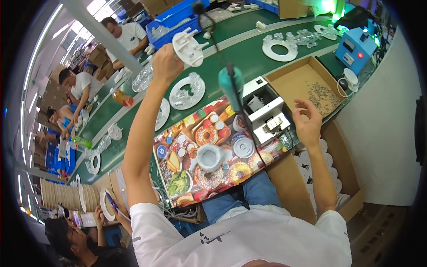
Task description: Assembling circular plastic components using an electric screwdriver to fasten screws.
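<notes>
My left hand (167,65) is raised over the green conveyor, closed on the edge of a round white plastic part (188,49) with posts sticking out of its face. My right hand (308,119) hangs beside the white screw feeder (266,113), fingers loosely curled and apart, with nothing visible in it. A teal electric screwdriver (231,82) hangs on a dark cord between my hands. On the food-patterned mat (178,162) before me sits a round whitish holder (210,158).
Screws lie in a cardboard tray (284,80) beyond the feeder; a blue box (356,49) with a red light stands farther right. White rings and clear plastic pieces lie on the conveyor (235,38). A carton (351,178) of white round parts is at my right. Several people work on the left.
</notes>
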`<action>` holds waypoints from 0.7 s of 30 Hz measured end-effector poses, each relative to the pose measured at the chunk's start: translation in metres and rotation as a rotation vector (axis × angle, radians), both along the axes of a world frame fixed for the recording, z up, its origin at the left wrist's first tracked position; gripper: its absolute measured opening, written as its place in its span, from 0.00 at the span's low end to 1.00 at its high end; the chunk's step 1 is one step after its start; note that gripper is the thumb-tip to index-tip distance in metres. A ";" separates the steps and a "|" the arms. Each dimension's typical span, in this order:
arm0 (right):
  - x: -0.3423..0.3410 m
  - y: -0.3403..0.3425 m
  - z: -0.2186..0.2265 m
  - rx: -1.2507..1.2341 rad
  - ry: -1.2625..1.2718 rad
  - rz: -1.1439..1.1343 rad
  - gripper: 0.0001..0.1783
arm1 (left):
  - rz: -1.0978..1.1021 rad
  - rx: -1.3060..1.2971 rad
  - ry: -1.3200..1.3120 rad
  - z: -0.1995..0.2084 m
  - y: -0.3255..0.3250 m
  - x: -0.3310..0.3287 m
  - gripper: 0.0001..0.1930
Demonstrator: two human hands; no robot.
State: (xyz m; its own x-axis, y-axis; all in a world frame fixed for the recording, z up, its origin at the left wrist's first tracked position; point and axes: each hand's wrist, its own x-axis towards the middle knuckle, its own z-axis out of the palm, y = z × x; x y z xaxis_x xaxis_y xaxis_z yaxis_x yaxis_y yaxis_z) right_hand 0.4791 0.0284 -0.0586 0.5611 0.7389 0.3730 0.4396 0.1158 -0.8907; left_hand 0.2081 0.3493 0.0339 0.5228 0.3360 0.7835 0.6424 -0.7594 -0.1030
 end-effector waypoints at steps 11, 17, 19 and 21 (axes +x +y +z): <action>0.041 -0.114 -0.082 -0.053 -0.007 -0.289 0.17 | -0.099 0.063 0.319 -0.077 0.070 0.134 0.16; 0.047 -0.190 -0.125 -0.087 0.047 -0.472 0.17 | -0.120 -0.179 0.140 -0.132 0.098 0.149 0.25; 0.042 -0.199 -0.128 -0.216 0.043 -0.555 0.17 | -0.058 -0.172 0.191 -0.148 0.106 0.148 0.25; 0.045 -0.209 -0.144 -0.210 0.051 -0.559 0.17 | -0.029 -0.137 0.191 -0.164 0.119 0.149 0.24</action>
